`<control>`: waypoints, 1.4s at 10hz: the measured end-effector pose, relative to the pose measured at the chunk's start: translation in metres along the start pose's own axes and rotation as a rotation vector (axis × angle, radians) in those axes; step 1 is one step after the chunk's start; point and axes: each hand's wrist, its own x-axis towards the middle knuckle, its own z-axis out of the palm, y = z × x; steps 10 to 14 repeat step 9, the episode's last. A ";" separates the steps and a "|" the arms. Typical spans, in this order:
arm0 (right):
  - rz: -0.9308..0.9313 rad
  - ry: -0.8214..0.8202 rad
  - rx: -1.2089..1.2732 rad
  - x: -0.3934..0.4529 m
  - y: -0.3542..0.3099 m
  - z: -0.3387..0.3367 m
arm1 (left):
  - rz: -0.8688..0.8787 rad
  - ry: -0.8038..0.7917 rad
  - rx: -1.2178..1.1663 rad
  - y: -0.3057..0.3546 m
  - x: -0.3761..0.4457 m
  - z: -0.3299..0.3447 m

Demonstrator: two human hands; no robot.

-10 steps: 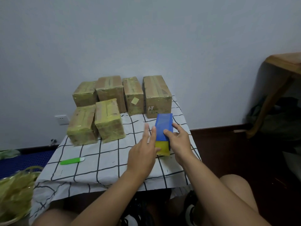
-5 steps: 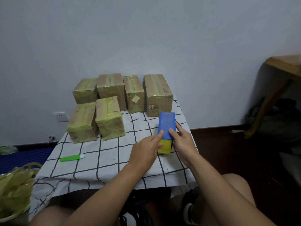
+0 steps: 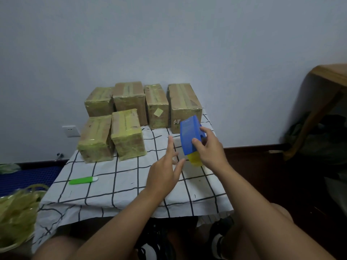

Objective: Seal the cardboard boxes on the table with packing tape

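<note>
My right hand (image 3: 210,149) gripped the blue tape dispenser (image 3: 189,136), tilted, just before the rightmost box (image 3: 185,104), probably readying tape; my left hand (image 3: 165,166) hovered beside it, fingers spread, holding nothing.

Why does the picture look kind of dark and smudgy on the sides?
Head view: the room light is dim and flat, so the cardboard boxes cast only soft shadows; the wide lens smears the edges, blurring the wooden furniture at right and the yellowish heap at lower left; the right hand holding the blue tape dispenser looks slightly soft.
</note>
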 end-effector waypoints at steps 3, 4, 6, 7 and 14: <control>-0.008 -0.257 -0.808 0.023 0.010 0.031 | -0.124 -0.119 0.135 -0.021 0.009 -0.013; -0.028 -0.287 -0.857 0.014 0.024 0.045 | -0.120 -0.178 0.145 -0.025 0.005 -0.014; -0.076 -0.275 -0.805 0.006 0.034 0.047 | -0.146 -0.263 0.155 -0.031 0.000 -0.015; -0.097 -0.275 -0.816 0.002 0.035 0.047 | -0.132 -0.266 0.165 -0.031 -0.002 -0.013; -0.137 -0.265 -0.929 0.000 0.028 0.042 | -0.080 -0.256 0.207 -0.028 0.000 -0.030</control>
